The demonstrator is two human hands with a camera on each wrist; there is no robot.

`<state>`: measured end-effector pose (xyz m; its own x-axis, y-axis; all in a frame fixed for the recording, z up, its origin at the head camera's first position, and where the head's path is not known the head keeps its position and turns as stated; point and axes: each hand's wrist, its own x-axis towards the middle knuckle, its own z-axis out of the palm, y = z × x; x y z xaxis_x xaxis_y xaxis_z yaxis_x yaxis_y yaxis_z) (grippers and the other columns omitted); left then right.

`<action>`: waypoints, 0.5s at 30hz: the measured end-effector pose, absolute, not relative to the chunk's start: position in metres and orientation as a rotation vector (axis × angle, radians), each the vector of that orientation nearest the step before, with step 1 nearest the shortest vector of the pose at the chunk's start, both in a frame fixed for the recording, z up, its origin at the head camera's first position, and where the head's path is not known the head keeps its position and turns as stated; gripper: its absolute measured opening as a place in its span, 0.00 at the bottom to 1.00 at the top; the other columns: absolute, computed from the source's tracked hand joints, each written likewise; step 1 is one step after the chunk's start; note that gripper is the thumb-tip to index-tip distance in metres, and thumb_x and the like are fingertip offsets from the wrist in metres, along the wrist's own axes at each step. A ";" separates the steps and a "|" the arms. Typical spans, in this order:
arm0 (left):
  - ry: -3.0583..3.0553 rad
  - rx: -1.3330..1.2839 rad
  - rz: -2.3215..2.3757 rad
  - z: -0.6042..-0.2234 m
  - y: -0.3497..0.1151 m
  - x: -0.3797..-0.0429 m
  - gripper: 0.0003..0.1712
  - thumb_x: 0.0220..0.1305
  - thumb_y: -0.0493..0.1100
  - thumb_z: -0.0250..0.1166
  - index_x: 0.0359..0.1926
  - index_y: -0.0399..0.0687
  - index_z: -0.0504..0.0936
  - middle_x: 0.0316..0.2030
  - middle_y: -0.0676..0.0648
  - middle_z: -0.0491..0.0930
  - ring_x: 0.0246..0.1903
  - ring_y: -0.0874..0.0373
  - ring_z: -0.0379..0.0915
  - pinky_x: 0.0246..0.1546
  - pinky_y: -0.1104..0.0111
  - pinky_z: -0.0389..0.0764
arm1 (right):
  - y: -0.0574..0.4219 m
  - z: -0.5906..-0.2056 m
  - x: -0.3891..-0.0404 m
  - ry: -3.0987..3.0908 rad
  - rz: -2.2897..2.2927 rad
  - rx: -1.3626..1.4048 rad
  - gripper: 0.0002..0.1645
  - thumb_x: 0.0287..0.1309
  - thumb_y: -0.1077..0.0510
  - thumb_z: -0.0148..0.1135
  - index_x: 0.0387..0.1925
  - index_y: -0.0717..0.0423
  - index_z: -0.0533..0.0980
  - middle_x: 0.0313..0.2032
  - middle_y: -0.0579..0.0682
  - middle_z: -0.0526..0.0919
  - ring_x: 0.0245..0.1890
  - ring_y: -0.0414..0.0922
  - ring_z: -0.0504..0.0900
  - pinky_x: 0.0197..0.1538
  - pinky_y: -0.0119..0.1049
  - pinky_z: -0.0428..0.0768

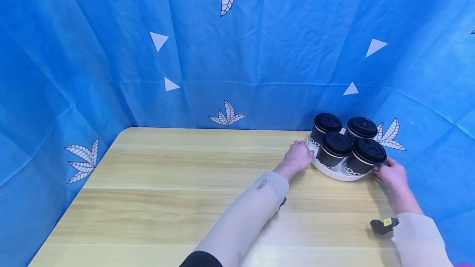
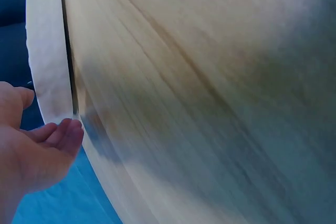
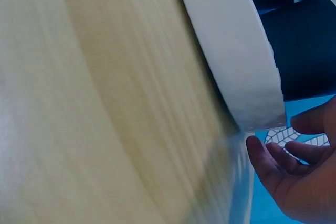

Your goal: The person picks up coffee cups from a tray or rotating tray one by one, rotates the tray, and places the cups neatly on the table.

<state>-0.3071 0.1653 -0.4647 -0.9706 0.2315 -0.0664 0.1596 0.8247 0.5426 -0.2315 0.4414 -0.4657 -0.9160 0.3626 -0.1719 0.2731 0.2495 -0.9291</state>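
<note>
A round white tray (image 1: 339, 174) sits at the table's right rear, bearing several dark paper cups (image 1: 328, 155) with black lids. At the tray's left side, my left hand (image 1: 298, 155) grips the rim: its thumb (image 2: 26, 98) lies by the inner side, and its fingers (image 2: 68, 135) curl at the outer edge. My right hand (image 1: 393, 174) is at the right side. In the right wrist view its thumb (image 3: 310, 121) and fingers (image 3: 268, 169) are spread about the rim, with a small gap visible; contact is hard to tell.
The wooden table (image 1: 167, 184) stretches away to the left. Blue cloth (image 1: 222, 52) with leaf and triangle prints hangs behind it and along both sides. A dark device with a yellow label (image 1: 386, 222) shows at the right wrist.
</note>
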 end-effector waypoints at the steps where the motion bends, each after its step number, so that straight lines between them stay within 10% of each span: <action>1: 2.874 0.311 0.839 -0.464 0.166 -0.307 0.24 0.76 0.58 0.59 0.60 0.48 0.79 0.52 0.51 0.78 0.51 0.59 0.74 0.57 0.68 0.80 | 0.441 -0.466 -0.231 -2.461 1.727 -0.615 0.36 0.70 0.67 0.45 0.75 0.77 0.52 0.27 0.26 0.75 0.28 0.28 0.79 0.37 0.25 0.85; 15: 2.850 0.346 0.905 -0.465 0.166 -0.311 0.16 0.75 0.52 0.63 0.53 0.47 0.83 0.44 0.51 0.80 0.41 0.60 0.76 0.48 0.69 0.82 | 0.435 -0.469 -0.228 -2.548 1.585 -0.563 0.23 0.72 0.65 0.44 0.62 0.77 0.68 0.29 0.34 0.76 0.29 0.27 0.79 0.38 0.25 0.85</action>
